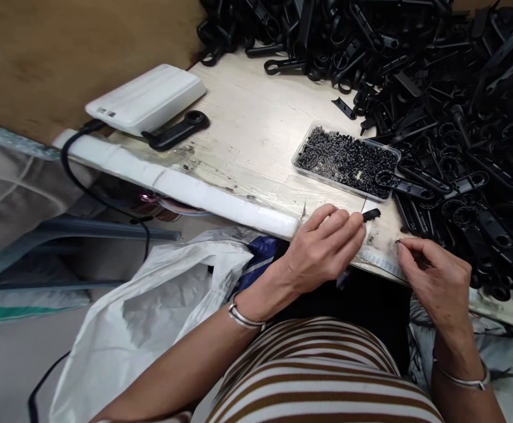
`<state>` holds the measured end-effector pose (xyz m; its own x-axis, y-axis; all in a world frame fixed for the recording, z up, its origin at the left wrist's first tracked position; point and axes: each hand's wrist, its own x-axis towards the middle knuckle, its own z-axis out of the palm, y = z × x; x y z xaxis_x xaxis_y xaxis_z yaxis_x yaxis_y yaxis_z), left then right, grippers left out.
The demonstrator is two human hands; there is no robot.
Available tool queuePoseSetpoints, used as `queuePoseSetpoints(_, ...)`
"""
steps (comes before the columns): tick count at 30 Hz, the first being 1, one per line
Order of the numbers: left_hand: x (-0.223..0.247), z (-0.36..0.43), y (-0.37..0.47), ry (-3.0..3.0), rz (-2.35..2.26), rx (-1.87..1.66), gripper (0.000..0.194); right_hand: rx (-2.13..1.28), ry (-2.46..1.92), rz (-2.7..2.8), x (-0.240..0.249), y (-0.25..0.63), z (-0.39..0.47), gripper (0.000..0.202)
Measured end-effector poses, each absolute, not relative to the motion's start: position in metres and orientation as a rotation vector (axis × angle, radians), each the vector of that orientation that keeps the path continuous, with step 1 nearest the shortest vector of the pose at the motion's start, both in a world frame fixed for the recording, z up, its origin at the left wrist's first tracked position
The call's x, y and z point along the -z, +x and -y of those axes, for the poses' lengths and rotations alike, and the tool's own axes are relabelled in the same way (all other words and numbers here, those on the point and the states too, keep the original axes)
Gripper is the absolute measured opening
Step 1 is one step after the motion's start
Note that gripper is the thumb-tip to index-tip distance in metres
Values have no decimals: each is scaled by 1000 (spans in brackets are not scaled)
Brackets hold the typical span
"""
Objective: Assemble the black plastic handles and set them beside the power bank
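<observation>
My left hand (327, 247) is closed around a black plastic part (371, 215), whose end sticks out past the fingertips above the table's front edge; the rest is hidden in the hand. To the right, apart from it, my right hand (435, 273) pinches a tiny dark piece (398, 241) between thumb and forefinger, too small to name. Just beyond both hands lies a clear plastic box (298, 167) filled with many tiny black pieces (348, 157). A black part with a ring end (403, 185) rests over the box's right corner.
Black plastic parts (454, 129) are heaped along the right and back of the table (247, 117). A white power bank-like device (146, 97) with a black cable (64, 158) lies at left, beside a single black part (179, 130). A white plastic bag (150, 317) hangs below the edge.
</observation>
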<state>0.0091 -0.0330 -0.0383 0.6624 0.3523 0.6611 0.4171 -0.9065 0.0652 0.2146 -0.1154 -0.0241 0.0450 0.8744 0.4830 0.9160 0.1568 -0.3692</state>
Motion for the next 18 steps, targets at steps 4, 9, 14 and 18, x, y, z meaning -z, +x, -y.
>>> queuePoseSetpoints(4,32,40,4,-2717,1016,858,25,67,-1701,1816,24,215,116,8)
queuePoseSetpoints(9,24,50,17,-2807,1046,956,21,6,-1685,1820,24,210,114,9)
queuePoseSetpoints(14,31,51,44,-3036,984,854,26,-23,-1691,1810,23,208,114,10)
queuePoseSetpoints(18,40,48,51,-3014,1010,1022,27,-63,-1691,1777,24,210,114,9)
